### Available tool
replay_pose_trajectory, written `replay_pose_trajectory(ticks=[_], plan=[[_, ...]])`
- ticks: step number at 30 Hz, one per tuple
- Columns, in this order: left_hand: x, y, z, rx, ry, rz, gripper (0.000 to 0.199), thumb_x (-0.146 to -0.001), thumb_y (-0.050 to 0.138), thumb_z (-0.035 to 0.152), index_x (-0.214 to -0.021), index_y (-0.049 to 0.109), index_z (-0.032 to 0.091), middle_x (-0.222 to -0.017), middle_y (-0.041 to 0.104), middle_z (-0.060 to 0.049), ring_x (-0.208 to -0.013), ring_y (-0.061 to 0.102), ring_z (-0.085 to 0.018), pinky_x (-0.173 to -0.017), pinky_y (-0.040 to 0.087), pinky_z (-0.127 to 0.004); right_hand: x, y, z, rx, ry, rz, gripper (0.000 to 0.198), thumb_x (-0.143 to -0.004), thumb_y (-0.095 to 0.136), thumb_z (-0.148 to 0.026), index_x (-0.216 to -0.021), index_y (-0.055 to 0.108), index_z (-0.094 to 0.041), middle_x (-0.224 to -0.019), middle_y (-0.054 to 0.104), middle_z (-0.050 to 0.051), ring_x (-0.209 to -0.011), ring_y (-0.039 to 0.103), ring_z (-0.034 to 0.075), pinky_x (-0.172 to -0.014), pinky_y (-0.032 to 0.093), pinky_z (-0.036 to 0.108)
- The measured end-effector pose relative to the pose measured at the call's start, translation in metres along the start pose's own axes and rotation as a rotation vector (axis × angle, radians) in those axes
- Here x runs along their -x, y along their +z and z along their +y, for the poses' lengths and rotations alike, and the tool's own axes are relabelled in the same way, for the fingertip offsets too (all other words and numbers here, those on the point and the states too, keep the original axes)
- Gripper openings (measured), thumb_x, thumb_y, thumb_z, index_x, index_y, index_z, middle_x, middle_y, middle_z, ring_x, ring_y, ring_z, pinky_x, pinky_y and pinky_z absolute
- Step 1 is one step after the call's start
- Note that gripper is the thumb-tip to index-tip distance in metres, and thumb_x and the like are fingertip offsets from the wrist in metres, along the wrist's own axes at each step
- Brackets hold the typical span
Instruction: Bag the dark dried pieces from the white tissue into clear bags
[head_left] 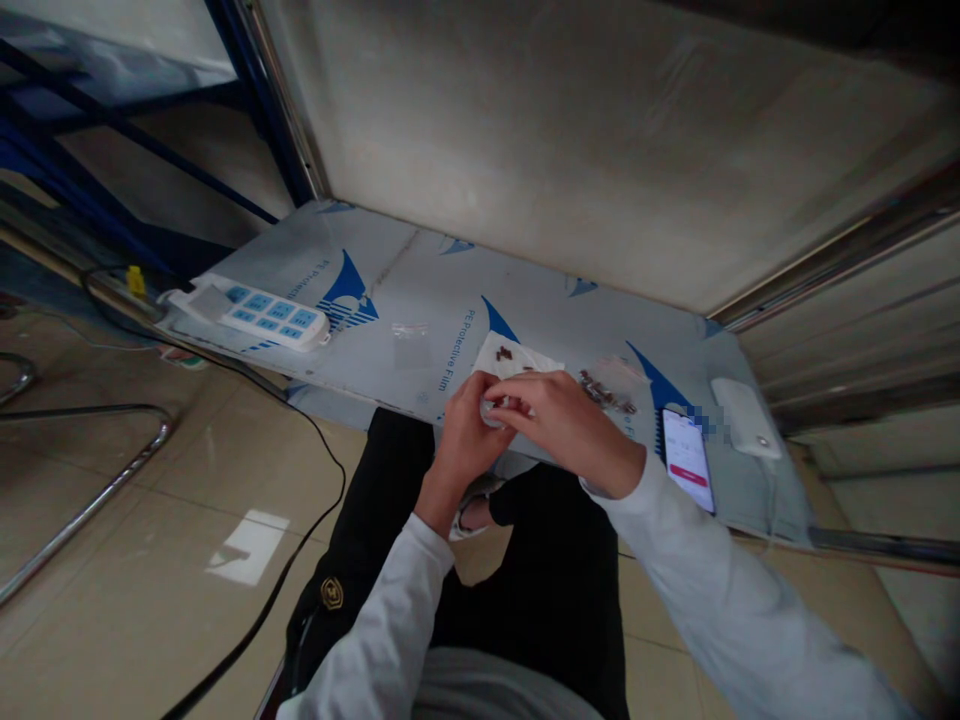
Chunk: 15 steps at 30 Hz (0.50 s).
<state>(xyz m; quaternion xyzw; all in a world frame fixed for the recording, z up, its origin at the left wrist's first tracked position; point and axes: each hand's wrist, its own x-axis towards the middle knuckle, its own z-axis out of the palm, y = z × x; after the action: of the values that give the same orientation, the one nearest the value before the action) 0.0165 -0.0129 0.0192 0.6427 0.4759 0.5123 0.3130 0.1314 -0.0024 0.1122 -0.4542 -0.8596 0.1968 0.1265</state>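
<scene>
left hand: (469, 430) raised at the near edge of the desk, fingers curled about a small clear item (491, 408); the item is mostly covered by fingers, and its exact form cannot be told.
right hand: (566, 415) meets the left over the same item, thumb and fingertips drawn together; whether they pinch a piece cannot be told.
brown pieces: (504, 353) a few small dark ones, lying on the white sheet just beyond the hands.
white sheet: (536, 357) flat on the desk, its near edge partly hidden by the hands.
metallic pieces: (596, 388) a loose cluster to the right of the sheet, beside the right wrist, with a clear bag (628, 376) at the same spot; whether all lie inside it cannot be told.
flat clear bag: (411, 345) on the desk, left of the sheet, apart from both hands.
desk: (420, 275) grey surface with blue printed film marks.
power strip: (277, 315) white with blue sockets, at the left end.
phone: (686, 460) screen lit, right of the right forearm.
white block: (746, 415) at the right end, cable attached.
</scene>
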Motion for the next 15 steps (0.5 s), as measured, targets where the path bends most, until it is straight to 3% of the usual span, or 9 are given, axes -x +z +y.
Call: replay_pose_trajectory(ticks=[4,8,10,12,15], plan=[[0.0,-0.001,-0.002,0.002,-0.024,-0.001,0.019,-0.071,0.062,0.017,-0.084,0.048,0.02,-0.081,0.06,-0.001,-0.076,0.058,-0.015,-0.069,0.043,-0.026,0.0,0.0,0.012,-0.198,-0.018,0.058,0.012,-0.082,0.064,-0.02,-0.091,0.073,-0.022,-0.086,0.074,0.001,-0.073,0.066,0.013,-0.073,0.048,0.025],[-0.002,-0.003,-0.005,-0.05,-0.05,0.042,0.019,-0.074,0.064,0.026,-0.082,0.048,0.02,-0.075,0.058,0.001,-0.072,0.058,-0.015,-0.07,0.043,-0.027,-0.006,0.008,0.063,-0.392,0.105,0.224,0.02,-0.085,0.059,-0.03,-0.096,0.071,-0.019,-0.092,0.074,0.004,-0.078,0.068,0.015,-0.07,0.051,0.025],[-0.003,-0.006,-0.007,-0.074,-0.063,0.054,0.02,-0.074,0.065,0.029,-0.082,0.048,0.021,-0.073,0.058,0.002,-0.071,0.058,-0.014,-0.071,0.043,-0.027,-0.008,0.02,0.101,-0.273,0.223,0.342,0.021,-0.084,0.059,-0.029,-0.098,0.071,-0.017,-0.09,0.073,0.006,-0.076,0.067,0.016,-0.07,0.052,0.027],[-0.004,-0.008,-0.01,-0.082,-0.077,0.058,0.02,-0.075,0.065,0.029,-0.083,0.048,0.021,-0.074,0.058,0.002,-0.071,0.058,-0.014,-0.071,0.043,-0.027,-0.009,0.036,0.136,-0.049,0.3,0.296,0.02,-0.081,0.061,-0.021,-0.097,0.071,-0.015,-0.088,0.073,0.008,-0.073,0.066,0.016,-0.07,0.051,0.029],[-0.005,-0.01,-0.014,-0.083,-0.078,0.061,0.02,-0.076,0.064,0.03,-0.084,0.048,0.021,-0.075,0.057,0.002,-0.072,0.057,-0.014,-0.072,0.043,-0.027,-0.009,0.063,0.169,0.074,0.307,0.252,0.018,-0.078,0.063,-0.014,-0.094,0.072,-0.015,-0.094,0.071,0.011,-0.085,0.063,0.02,-0.083,0.048,0.035]])
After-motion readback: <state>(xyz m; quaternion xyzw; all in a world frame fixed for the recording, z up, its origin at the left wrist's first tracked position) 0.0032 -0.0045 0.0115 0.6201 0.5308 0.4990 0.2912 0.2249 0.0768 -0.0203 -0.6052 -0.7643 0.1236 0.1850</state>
